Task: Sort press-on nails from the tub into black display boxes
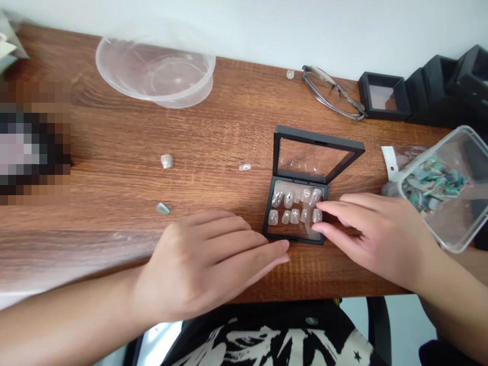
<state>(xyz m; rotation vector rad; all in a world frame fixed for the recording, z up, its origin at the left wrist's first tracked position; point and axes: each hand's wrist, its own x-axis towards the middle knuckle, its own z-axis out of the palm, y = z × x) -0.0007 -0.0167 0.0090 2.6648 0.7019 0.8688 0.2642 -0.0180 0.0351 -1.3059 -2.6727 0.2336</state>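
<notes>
A black display case (269, 213) lies on the table with its clear lid (310, 157) raised. Inside are two rows of clear press-on nails (295, 216), several with small star, heart or cross marks. The thumb and index finger of my right hand (381, 239) close around the press-on nail (317, 216) at the right end of the nearer row. My left hand (206, 259) rests at the case's near left corner, its fingers together and thumb against index finger. Whether anything sits between those fingertips is hidden.
Loose nails lie left of the case: a white one (166, 161), a small clear one (245, 166) and a teal one (163, 208). Behind stand a round plastic tub (114, 71), eyeglasses (331, 96) and black frames (385, 114). At right, a clear box (473, 203) holds teal nails (434, 180).
</notes>
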